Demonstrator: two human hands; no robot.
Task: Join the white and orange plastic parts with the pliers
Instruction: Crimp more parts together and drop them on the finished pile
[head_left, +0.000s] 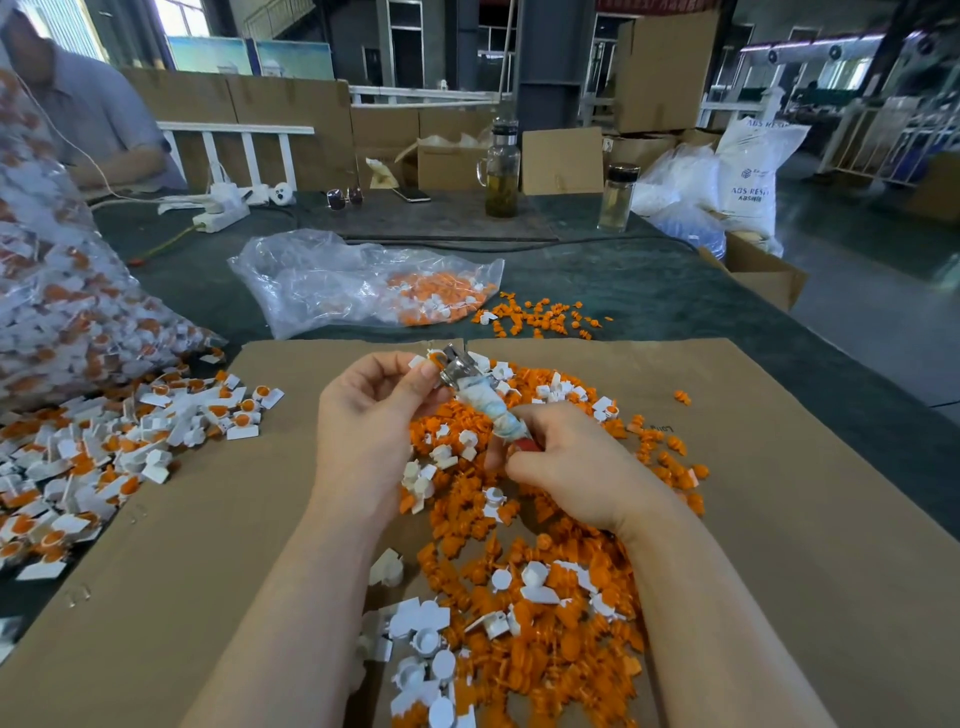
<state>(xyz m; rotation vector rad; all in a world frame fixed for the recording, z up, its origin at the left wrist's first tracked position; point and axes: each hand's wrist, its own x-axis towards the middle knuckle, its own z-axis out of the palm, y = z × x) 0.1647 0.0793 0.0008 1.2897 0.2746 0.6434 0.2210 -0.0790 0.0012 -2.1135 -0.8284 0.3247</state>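
My right hand (563, 470) grips the pliers (480, 400) by their cloth-wrapped handles, metal jaws pointing up and left. My left hand (371, 415) pinches a small white part with an orange insert (430, 359) right at the jaws. Both hands hover over a heap of loose orange and white parts (524, 587) on brown cardboard (810, 519). A pile of joined white-and-orange pieces (119, 452) lies to the left.
A large bag of joined pieces (57, 312) stands at the left, a clear bag of parts (363, 283) lies beyond the cardboard with scattered orange parts (540, 317). Two glass bottles (503, 169), a phone and boxes sit at the table's far side. Another person sits far left.
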